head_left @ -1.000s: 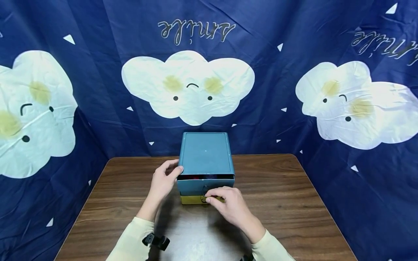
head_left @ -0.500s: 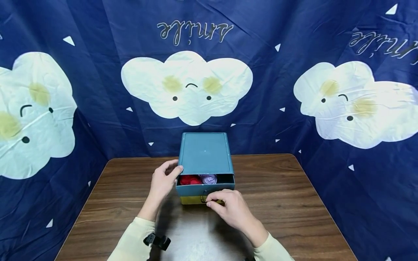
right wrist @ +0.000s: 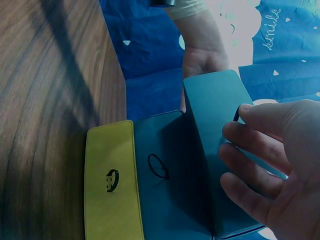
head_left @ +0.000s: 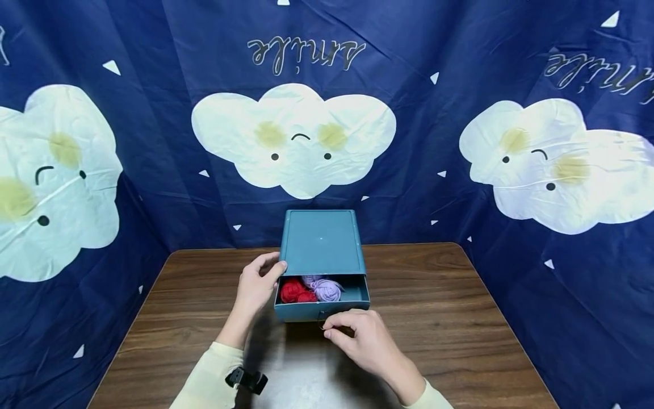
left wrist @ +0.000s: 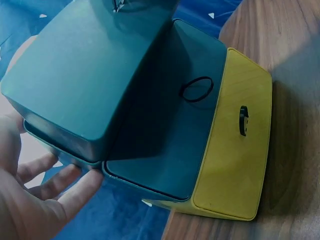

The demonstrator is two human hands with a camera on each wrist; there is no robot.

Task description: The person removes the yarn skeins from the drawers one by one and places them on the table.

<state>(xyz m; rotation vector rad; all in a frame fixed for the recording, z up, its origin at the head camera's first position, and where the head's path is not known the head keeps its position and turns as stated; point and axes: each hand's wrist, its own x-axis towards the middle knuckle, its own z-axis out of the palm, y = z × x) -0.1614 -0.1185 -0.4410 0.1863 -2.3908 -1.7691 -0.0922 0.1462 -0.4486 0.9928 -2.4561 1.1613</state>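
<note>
Left hand [head_left: 258, 287] braces the teal box [head_left: 322, 244] on the desk [head_left: 449, 318], right hand [head_left: 365, 341] pinches the ring on the open top drawer [head_left: 322, 309]; red yarn [head_left: 293, 290] and purple yarn [head_left: 326, 288] sit inside.

Both forearms, in pale sleeves, are reaching forward to the teal drawer box [head_left: 322, 250]. The left hand [head_left: 258, 287] is resting against the box's left front corner, fingers loosely extended. The right hand [head_left: 357, 335] is curling at the open drawer's front, apparently pinching its ring pull.
</note>
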